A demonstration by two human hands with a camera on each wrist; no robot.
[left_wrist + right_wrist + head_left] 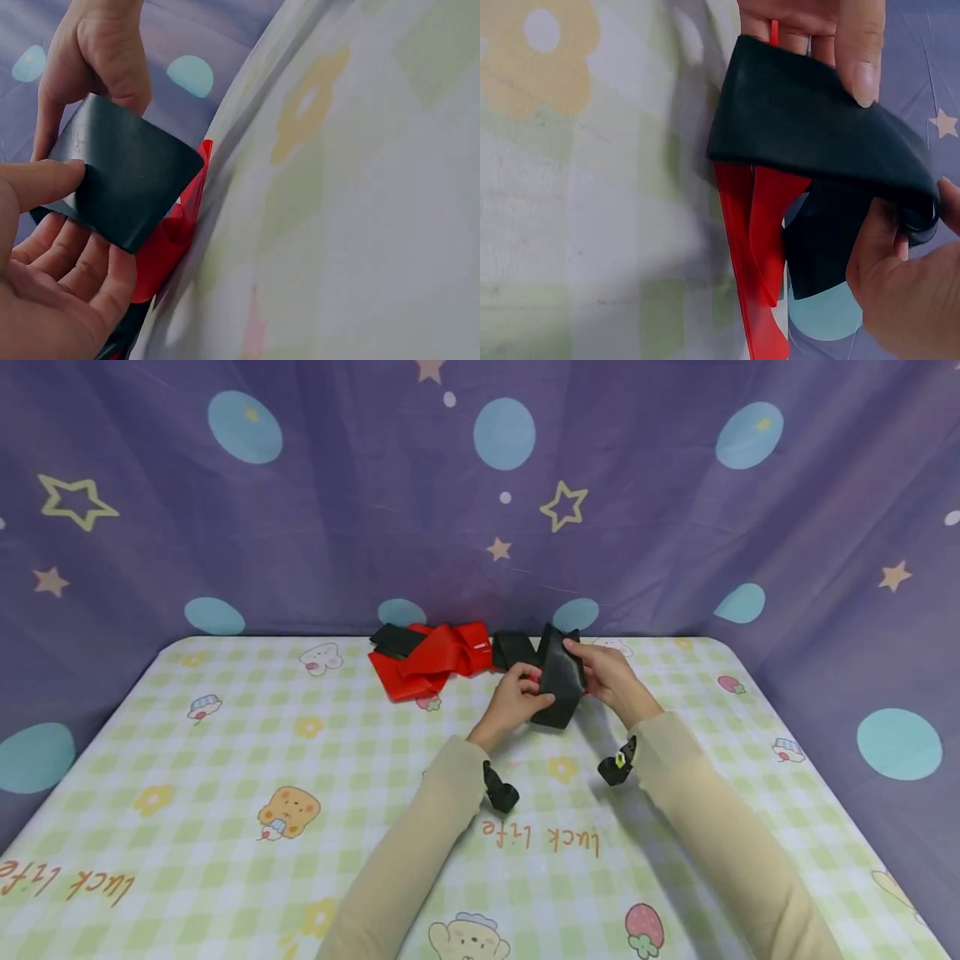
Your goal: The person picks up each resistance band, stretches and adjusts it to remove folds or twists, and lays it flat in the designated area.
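Observation:
A wide, flat black elastic band (561, 681), like a stretch exercise band, stands folded over at the back of the table. My left hand (512, 703) pinches its lower left part, thumb on the face and fingers behind. At its upper right edge, my right hand (611, 678) grips it with the thumb in front. The left wrist view shows the dark band's smooth face (124, 176) between both hands. In the right wrist view the band (802, 120) bends into a loop near my right hand (915, 292). A red band (754, 240) hangs partly hidden behind it.
Left of the hands lies a crumpled red band (438, 658) with a black piece (397, 641) over its left end. Another black stretch (515, 650) lies between it and my hands. The checked tablecloth (375, 768) meets a purple curtain (337, 527) at the back edge.

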